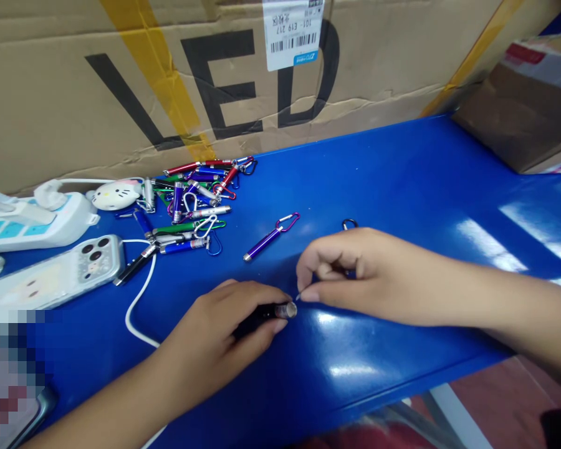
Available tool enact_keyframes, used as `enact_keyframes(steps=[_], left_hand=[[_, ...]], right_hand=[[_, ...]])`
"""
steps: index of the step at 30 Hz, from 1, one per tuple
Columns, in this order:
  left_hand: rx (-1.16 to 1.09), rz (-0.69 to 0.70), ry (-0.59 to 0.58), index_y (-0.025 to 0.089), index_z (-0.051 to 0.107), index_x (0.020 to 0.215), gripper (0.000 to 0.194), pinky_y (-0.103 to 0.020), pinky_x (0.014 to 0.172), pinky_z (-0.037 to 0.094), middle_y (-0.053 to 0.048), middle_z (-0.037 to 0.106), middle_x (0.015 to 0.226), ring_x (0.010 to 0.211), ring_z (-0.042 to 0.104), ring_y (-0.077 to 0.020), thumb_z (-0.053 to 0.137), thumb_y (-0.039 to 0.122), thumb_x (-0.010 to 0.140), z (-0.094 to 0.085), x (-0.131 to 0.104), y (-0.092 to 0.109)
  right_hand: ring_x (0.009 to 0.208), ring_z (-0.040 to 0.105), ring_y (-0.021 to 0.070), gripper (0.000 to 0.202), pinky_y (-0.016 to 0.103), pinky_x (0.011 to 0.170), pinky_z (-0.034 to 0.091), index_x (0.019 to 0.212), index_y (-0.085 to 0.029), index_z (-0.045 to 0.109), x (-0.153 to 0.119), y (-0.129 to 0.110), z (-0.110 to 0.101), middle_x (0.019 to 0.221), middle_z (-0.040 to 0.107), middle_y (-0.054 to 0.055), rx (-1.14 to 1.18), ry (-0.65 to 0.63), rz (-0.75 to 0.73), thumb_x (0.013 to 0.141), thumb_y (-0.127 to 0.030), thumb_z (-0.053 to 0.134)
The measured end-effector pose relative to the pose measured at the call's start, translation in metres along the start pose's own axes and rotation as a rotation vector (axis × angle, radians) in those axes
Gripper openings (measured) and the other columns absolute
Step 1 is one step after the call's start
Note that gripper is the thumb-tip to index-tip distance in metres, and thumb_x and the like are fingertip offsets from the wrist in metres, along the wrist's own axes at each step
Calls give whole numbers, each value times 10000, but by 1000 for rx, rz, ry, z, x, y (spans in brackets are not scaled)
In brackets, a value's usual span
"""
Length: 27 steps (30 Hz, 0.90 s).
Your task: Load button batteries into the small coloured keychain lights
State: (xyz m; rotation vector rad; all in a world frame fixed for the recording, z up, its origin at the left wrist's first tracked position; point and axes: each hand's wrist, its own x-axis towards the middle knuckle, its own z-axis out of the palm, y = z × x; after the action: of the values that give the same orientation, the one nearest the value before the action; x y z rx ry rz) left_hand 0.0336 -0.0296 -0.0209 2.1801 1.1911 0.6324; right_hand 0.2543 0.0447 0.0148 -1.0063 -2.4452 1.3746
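My left hand [236,330] is closed around a black mini flashlight [286,310], its silver end pointing right. Most of the barrel is hidden by the fingers. Just beyond that end, my right hand [350,277] pinches a tiny greyish piece [299,297] between thumb and forefinger, too small to name. Behind the right hand a black carabiner clip [350,223] peeks out; whatever it is attached to is hidden. Farther back on the blue table lies a purple mini flashlight [262,244] with a purple carabiner.
A pile of coloured mini flashlights [187,199] lies at the back left. Beside it are a white power strip [70,218], a cat-face case [116,194], a phone [56,268] and a white cable [138,305]. A large cardboard box [378,68] backs the blue table [402,168].
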Motion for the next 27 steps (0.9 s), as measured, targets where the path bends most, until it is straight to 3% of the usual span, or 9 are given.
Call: enact_keyframes(steps=[3, 7, 11, 16, 23, 27], left_hand=[[7, -4, -11, 244, 635, 1044, 165, -242, 740, 520, 1, 732, 913, 787, 680, -133, 540, 234, 909, 0, 0, 0], [5, -15, -5, 245, 642, 1052, 178, -254, 747, 525, -7, 736, 921, 791, 685, -144, 538, 246, 907, 0, 0, 0], [-6, -16, 11, 240, 640, 1067, 192, -240, 764, 531, -6, 743, 957, 836, 694, -139, 546, 222, 901, -1, 1, 2], [-28, -38, 29, 235, 648, 1057, 185, -220, 790, 532, -2, 743, 979, 873, 694, -129, 566, 216, 892, -2, 1, 3], [-38, -66, 19, 234, 660, 1065, 202, -242, 796, 539, -21, 742, 980, 881, 691, -147, 549, 239, 897, -2, 0, 3], [-42, -41, 20, 244, 652, 1060, 192, -231, 793, 527, -3, 740, 968, 871, 687, -134, 547, 231, 899, -1, -1, 4]], right_hand=[[481, 324, 64, 133, 221, 497, 251, 848, -189, 652, 0, -3, 12, 534, 348, -86, 51, -24, 10, 871, -293, 572], [490, 336, 63, 177, 221, 518, 260, 929, -188, 619, 1, 1, 13, 551, 363, -96, 6, 38, -38, 859, -351, 612], [514, 421, 90, 232, 240, 535, 290, 943, -187, 600, -7, 6, -10, 590, 493, -56, -238, 159, -107, 874, -409, 596], [488, 482, 134, 314, 282, 513, 287, 754, -201, 628, -23, 20, -34, 633, 602, 26, -639, 63, -48, 877, -484, 570], [432, 462, 125, 312, 288, 510, 283, 772, -180, 634, -19, 19, -19, 576, 576, 14, -773, -51, 10, 957, -338, 439], [487, 468, 117, 298, 268, 528, 288, 781, -182, 572, -12, 5, -9, 610, 559, 1, -665, -21, -72, 978, -321, 396]])
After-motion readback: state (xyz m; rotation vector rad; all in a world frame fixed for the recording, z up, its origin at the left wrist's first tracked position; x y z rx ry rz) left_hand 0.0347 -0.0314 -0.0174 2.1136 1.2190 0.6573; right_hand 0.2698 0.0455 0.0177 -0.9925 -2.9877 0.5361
